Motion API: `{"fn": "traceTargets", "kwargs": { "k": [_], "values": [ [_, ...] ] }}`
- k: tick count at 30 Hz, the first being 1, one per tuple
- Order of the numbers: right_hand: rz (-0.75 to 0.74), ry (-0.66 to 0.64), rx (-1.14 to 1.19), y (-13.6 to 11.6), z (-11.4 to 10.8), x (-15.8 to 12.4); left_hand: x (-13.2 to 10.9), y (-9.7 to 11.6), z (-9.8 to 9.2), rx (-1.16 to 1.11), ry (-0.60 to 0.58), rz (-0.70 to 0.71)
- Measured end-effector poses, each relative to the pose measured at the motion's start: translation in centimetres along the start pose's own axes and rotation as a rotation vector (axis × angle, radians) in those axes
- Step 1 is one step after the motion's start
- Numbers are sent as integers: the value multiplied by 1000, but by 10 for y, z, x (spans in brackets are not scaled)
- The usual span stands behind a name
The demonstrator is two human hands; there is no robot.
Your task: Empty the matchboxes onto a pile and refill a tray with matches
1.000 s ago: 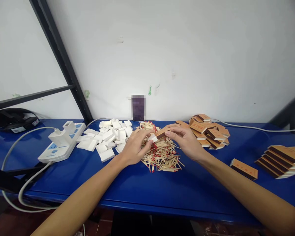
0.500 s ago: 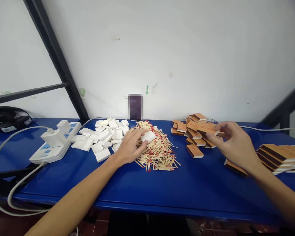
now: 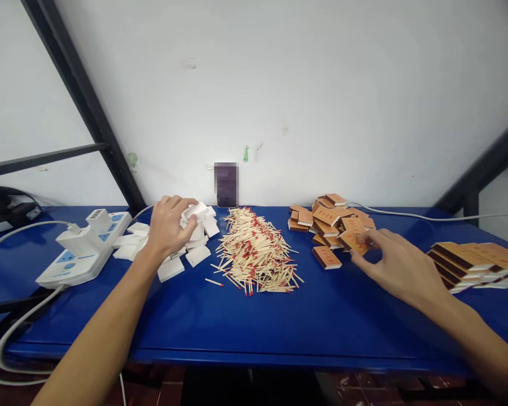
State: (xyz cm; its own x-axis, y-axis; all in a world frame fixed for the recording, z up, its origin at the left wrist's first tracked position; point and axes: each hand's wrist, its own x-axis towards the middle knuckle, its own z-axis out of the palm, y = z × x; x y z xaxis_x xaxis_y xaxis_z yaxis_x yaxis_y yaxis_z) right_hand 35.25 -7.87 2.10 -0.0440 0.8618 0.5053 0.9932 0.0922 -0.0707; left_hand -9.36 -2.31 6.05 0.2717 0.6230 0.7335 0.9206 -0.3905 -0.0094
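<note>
My left hand (image 3: 169, 225) is over the heap of small white matchbox trays (image 3: 171, 269), with thumb and fingers closed around one white tray (image 3: 200, 210) at the top of the heap. My right hand (image 3: 392, 262) reaches the front of a pile of orange matchboxes (image 3: 327, 215). Its thumb and fingertips grip an orange matchbox (image 3: 352, 242) by its right end. Between the hands lies a heap of loose red-tipped matches (image 3: 256, 251). One single match (image 3: 214, 282) lies apart at its front left.
Stacked matchboxes (image 3: 469, 256) stand at the right. A white power strip (image 3: 74, 268) with plugs and cables lies left. A pixelated dark upright device (image 3: 226, 185) leans on the wall. Black headphones (image 3: 12, 208) rest far left. The blue table (image 3: 279, 332) has metal frame posts beside it.
My left hand has moved left from the match heap to the white trays. My right hand has lowered slightly at the matchbox pile. The view has turned slightly right.
</note>
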Motion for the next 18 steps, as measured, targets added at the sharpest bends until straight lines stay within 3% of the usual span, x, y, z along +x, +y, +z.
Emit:
{"fn": "traceTargets", "kwargs": {
  "k": [7,11,15,18],
  "values": [
    [-104,-86,-128,5,9,-18,-1,-27,-9,4,-132,-133],
    [-200,8,-128,2,18,-21,-4,-35,-9,-17,-196,-169],
    [-394,160,92,-34,14,-37,-8,-42,-7,-33,-255,-174],
    [-651,81,295,-70,5,-51,-7,-44,-6,-24,-269,-152]
  ]
}}
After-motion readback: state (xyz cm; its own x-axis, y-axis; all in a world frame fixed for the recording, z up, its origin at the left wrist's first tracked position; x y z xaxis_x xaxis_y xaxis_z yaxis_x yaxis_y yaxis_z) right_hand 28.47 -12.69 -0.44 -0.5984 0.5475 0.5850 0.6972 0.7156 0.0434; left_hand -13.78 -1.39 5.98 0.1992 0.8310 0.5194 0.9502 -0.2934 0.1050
